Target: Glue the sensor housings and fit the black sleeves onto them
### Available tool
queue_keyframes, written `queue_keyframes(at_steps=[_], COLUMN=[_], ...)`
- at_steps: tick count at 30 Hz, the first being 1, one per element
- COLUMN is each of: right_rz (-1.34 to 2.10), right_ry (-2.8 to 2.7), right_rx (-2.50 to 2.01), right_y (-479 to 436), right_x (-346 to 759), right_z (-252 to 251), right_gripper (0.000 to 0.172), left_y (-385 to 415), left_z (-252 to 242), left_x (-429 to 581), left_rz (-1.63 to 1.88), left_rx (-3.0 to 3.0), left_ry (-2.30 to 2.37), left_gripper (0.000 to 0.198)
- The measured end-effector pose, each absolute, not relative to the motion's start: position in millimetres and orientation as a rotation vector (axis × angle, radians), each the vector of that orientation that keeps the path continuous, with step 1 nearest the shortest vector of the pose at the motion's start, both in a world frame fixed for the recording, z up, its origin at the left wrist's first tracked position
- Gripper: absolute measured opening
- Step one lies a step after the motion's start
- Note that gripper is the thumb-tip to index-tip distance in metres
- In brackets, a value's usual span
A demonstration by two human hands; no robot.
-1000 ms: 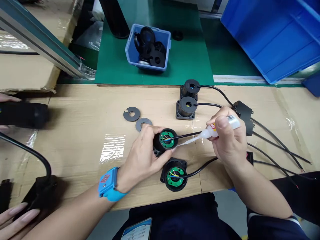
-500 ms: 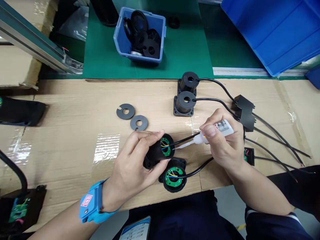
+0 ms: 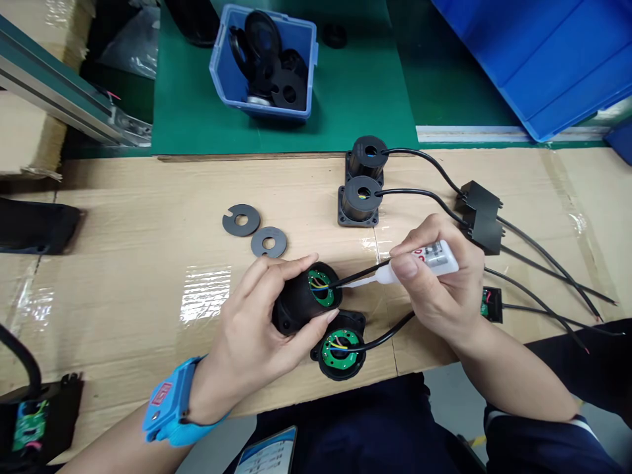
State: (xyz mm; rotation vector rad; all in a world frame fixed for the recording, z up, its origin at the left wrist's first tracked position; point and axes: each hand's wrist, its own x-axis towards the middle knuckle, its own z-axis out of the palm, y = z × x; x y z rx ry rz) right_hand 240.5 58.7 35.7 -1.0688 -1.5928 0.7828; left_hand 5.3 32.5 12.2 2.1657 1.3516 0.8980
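Note:
My left hand (image 3: pixel 264 322) grips a black cylindrical housing (image 3: pixel 299 306), tilted so its open end faces right. Inside that end shows a green circuit board (image 3: pixel 323 288) with thin coloured wires and a black cable coming out. Pinched in my right hand (image 3: pixel 439 283) is a white glue bottle (image 3: pixel 429 258), its thin nozzle (image 3: pixel 359 282) pointing left at the housing's rim beside the cable. Just below, a second open housing (image 3: pixel 342 349) rests on the bench with its board and wires showing. Two grey slotted ring discs (image 3: pixel 241 220) lie beyond my left hand.
Two housings with covers (image 3: pixel 362 199) stand further back, cabled to black boxes (image 3: pixel 478 217) on the right. A blue bin (image 3: pixel 264 108) of black parts sits on the green mat (image 3: pixel 187 92). A large blue crate (image 3: pixel 538 59) is at back right. Black parts (image 3: pixel 37 226) lie left.
My left hand has turned the housing slightly and shifted it left. The glue bottle has moved a little left, its nozzle staying at the rim. The whole view has shifted slightly.

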Motion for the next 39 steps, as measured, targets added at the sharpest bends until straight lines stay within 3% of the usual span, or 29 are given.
queue_keyframes(at_steps=[14,31,39], right_rz=[0.446,0.82,0.967], right_ry=[-1.865,-1.629,-1.281], right_rx=[-1.009,-1.031,-1.076], right_y=[51.7,49.3,62.5], right_x=[239.7,242.1,238.3], right_z=[35.8,38.0,32.7], right_gripper=[0.032,0.019,0.034], left_y=[36.9,36.1,38.9], left_z=[11.0,9.5,6.1], left_x=[4.2,5.0,3.2], left_rz=[0.803,0.915,0.98], left_rx=[1.966,2.198,2.284], left_ry=[1.327,1.328,1.264], left_gripper=[0.044,0.049,0.05])
